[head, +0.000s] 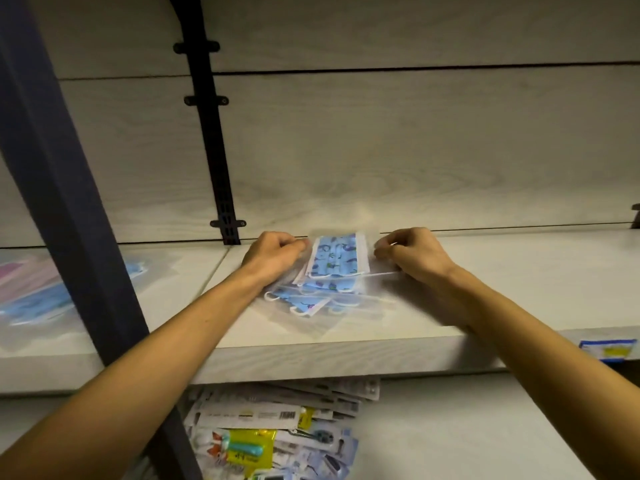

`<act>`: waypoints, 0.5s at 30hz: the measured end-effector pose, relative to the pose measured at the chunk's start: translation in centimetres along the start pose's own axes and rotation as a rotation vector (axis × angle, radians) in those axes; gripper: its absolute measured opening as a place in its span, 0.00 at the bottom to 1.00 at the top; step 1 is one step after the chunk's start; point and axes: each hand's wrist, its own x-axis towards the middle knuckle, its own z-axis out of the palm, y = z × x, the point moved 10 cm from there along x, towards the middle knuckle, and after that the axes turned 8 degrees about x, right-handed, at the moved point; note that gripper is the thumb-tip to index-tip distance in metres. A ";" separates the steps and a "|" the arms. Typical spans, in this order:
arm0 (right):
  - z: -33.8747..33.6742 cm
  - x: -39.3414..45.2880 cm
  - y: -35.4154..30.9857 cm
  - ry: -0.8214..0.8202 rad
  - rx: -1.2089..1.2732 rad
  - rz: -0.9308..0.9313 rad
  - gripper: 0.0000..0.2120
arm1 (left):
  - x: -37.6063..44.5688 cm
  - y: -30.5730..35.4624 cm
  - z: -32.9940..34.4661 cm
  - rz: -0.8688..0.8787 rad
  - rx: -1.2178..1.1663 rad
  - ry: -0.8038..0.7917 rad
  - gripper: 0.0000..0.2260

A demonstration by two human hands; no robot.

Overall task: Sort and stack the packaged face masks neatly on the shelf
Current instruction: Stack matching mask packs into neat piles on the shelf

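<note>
From the head view, a clear packet holding a blue patterned mask, the top packet [337, 255], is being held at the far side of the pale wood-grain shelf [346, 351], close to the back panel [381, 150]. It is being pinched at its left edge by the left hand [273, 254] and at its right edge by the right hand [412, 254], fingers curled onto the plastic film. Beneath it, a loose pile of mask packets [311, 299] is lying fanned toward the near left, corners not lined up.

To do this step well, the top packet should probably be lowered flat with both edges kept level, then squared against the ones below; the slippery film looks likely to slide, so light, even pressure is advised, and the fanned packets would best be pushed together afterwards.

The packets are thin, flat and rectangular, in glossy transparent film with soft white ear loops showing through. The shelf is matt and smooth. A dark metal post [79, 216] is crossing the left of the view, and a slotted black bracket [214, 150] is fixed to the back panel. More masks [31, 289], blurred pink and blue, are lying far left; carded goods [277, 431] are heaped on the lower shelf.
</note>
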 end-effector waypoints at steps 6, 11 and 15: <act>-0.5 0.1 1.8 0.041 0.296 0.178 0.08 | -0.1 -0.1 -0.5 0.005 0.223 0.004 0.14; -0.8 -0.2 1.9 0.055 0.310 0.192 0.09 | 0.0 0.0 -0.2 0.017 0.230 -0.036 0.08; 0.3 -0.9 1.2 -0.055 0.347 0.180 0.06 | -0.5 0.4 0.5 0.066 0.135 -0.107 0.08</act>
